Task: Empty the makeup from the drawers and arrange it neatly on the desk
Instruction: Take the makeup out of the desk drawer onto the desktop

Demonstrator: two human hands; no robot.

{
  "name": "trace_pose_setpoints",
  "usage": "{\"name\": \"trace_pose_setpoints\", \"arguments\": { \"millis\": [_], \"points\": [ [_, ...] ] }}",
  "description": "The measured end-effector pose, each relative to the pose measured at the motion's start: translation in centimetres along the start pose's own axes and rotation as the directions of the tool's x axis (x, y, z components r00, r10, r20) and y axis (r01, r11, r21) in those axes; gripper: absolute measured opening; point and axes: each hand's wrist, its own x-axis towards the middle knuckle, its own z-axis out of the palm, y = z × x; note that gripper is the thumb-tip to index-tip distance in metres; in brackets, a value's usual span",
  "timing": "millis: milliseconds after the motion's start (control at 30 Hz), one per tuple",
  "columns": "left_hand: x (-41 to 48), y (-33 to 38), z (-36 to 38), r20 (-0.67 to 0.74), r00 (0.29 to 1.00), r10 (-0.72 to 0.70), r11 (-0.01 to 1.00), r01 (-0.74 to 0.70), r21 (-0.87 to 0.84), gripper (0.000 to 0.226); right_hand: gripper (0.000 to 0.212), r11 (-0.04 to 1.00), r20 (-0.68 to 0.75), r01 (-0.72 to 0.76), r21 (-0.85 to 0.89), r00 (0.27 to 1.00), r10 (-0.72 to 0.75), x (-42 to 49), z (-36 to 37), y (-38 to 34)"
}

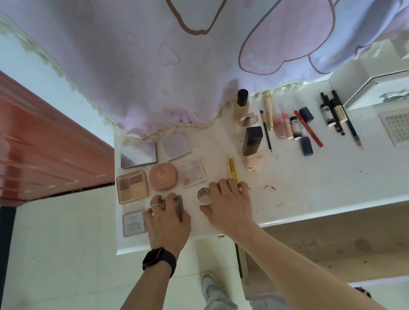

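Reaching over the desk (pixel 308 187) edge, both hands are seen above an open drawer (pixel 343 253), whose right end is cut off by the frame. The left hand (pixel 166 220) is curled over a dark compact (pixel 178 201) at the desk's near left, fingers arched on top and thumb pressed to its right side; most of the dark compact is hidden beneath. The right hand (pixel 227 204) is laid with fingers spread. Its thumb touches the near rim of a round pot (pixel 204 196), and its fingertips cover the near ends of two gold pencils (pixel 233 169). A card (pixel 134 223) is set left of the dark compact, its print too small to read. Behind, a brown palette (pixel 132 186), a pink compact (pixel 163 176) and a pale palette (pixel 192 172) are ranged in a row, then two mirrored cases (pixel 139 154). Farther right, bottles (pixel 252 140), tubes (pixel 279 123) and liners (pixel 345 114) are laid side by side. The desk's back is hidden by a hanging cloth (pixel 183 52).
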Motion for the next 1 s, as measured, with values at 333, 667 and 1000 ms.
{"name": "trace_pose_setpoints", "arguments": {
  "millis": [333,667,1000],
  "points": [
    [-2.0,0.6,-2.0,-0.033,0.994,0.104,0.993,-0.106,-0.057,0.052,0.057,0.946,0.113,-0.155,0.285,0.985,0.127,-2.9,-3.4,2.3],
    [-3.4,5.3,-5.6,0.060,0.956,0.288,0.957,-0.285,-0.048,0.058,0.040,0.839,0.155,-0.403,0.365,0.915,0.372,-8.1,-11.1,10.9],
    [-6.1,13.0,-1.9,0.232,0.771,0.594,0.789,-0.614,0.022,0.057,0.054,0.356,0.342,-0.876,0.324,0.460,0.819,-14.7,-5.9,16.7]
  ]
}}
